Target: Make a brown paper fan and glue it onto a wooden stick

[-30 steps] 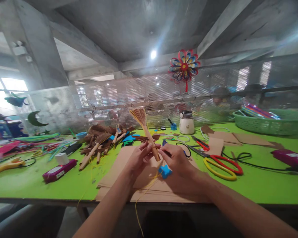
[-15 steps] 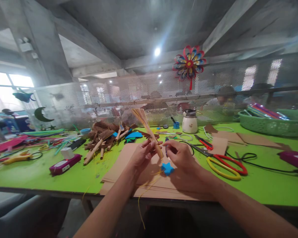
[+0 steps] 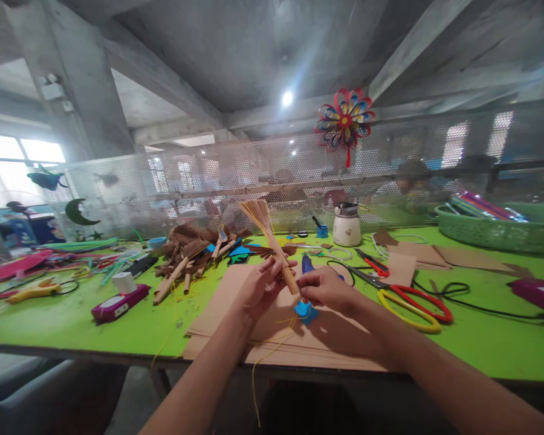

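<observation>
My left hand (image 3: 265, 287) is closed round a rolled brown paper broom (image 3: 278, 248). Its fringed end fans out up and to the left. At the lower end of the roll, my right hand (image 3: 324, 289) has thumb and finger pinched together, close against the paper; what lies between them is too small to make out. A blue star (image 3: 305, 312) is just below those fingertips, slightly blurred. Yellow string (image 3: 272, 344) trails from near the star over the table edge. Behind my right hand is a dark blue tool (image 3: 307, 264), partly hidden.
Brown paper sheets (image 3: 217, 308) lie under my hands on the green table (image 3: 163, 329). Large scissors (image 3: 412, 305) with red and yellow handles rest at the right. Several paper rolls (image 3: 174, 281) and brown scraps are at the left, near a purple power strip (image 3: 120, 302). A white jar (image 3: 347, 226) stands behind.
My right hand has moved slightly down and left, to the lower end of the paper broom. The blue star has shifted and blurred. More of the dark blue tool shows.
</observation>
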### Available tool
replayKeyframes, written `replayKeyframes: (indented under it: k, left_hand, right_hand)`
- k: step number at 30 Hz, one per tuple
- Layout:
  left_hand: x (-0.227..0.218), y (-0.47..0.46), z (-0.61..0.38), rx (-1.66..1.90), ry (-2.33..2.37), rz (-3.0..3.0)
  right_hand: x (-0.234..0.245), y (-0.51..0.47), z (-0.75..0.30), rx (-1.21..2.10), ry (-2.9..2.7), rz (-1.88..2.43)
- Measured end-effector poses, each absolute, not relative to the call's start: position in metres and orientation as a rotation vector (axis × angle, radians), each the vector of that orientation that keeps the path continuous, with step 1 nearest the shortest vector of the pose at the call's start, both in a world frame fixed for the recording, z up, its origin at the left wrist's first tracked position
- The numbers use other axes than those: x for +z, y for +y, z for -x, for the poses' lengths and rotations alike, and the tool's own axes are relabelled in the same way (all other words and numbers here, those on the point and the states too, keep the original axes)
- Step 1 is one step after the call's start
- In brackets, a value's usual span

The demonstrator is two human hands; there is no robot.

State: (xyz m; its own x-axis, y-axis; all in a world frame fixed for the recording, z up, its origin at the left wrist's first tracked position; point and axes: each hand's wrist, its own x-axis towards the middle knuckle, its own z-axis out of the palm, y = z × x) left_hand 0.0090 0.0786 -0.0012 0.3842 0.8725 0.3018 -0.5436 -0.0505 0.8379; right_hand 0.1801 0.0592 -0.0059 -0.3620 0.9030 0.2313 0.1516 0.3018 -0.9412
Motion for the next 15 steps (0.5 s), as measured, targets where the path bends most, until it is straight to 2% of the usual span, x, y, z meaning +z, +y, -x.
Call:
replayKeyframes:
  k: [9,15]
  left_hand:
    - [-0.0009,0.0801,-0.0090,1.215,0.432,-1.119]
    - [-0.0002,0.0761,-0.0124,1.157,0.377,-1.144]
  right_hand:
    - [-0.0055,0.0624,-0.1868,1.364,-1.610,0.930]
    - [-0.0083,0.0616,-0.1799,1.320,-1.696,0.925]
